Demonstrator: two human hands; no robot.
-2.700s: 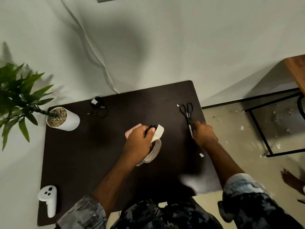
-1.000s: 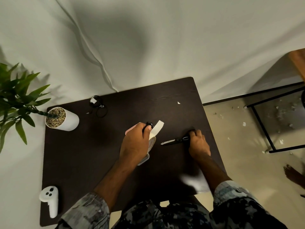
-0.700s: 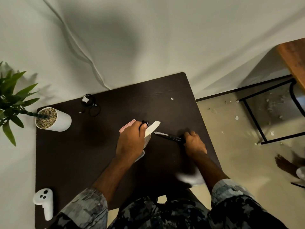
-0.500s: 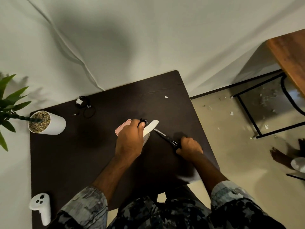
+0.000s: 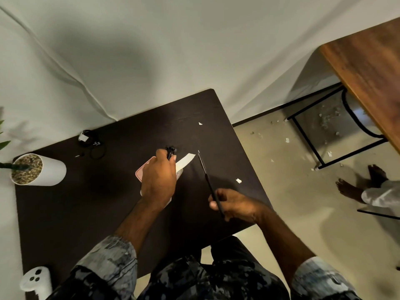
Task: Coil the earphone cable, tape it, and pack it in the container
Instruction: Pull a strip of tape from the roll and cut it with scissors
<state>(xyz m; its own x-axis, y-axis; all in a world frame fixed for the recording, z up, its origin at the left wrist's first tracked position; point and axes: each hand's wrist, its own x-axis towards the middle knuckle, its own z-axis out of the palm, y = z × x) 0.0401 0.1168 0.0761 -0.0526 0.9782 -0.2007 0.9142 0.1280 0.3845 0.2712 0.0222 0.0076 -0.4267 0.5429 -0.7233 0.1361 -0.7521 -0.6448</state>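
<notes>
- Table (image 5: 86, 213) first: I see a dark brown top, pushed up close to a pale wall (image 5: 194, 40).
- White cloth hangs on that wall, with a long fold running down to the table's back edge.
- My left hand (image 5: 159, 180) is over the middle of the table. Its fingers are curled around the coiled black earphone cable (image 5: 170, 150), which sticks out past my fingertips.
- A strip of white tape (image 5: 185, 161) pokes out to the right from under that same hand.
- The pink container (image 5: 141, 172) lies flat on the table, partly hidden under my left hand. I cannot tell if my hand touches it.
- My right hand (image 5: 236, 205) is wrapped around the handles of the black scissors (image 5: 205, 172). The blades are together and point away from me, with the tip near the end of the tape.
- A white pot (image 5: 43, 169) full of small stones sits at the left edge, with a green plant (image 5: 4, 144) growing out of it.
- A second bundle of black cable (image 5: 93, 144) with a white tag lies near the back edge.
- A white controller (image 5: 36, 280) rests at the near left corner.
- Little white scraps (image 5: 238, 181) lie on the table, and more are on the tan floor (image 5: 303, 213).
- A wooden table (image 5: 368, 72) on black metal legs stands to the right.
- Someone's bare feet (image 5: 350, 189) are on the floor at the right side.
</notes>
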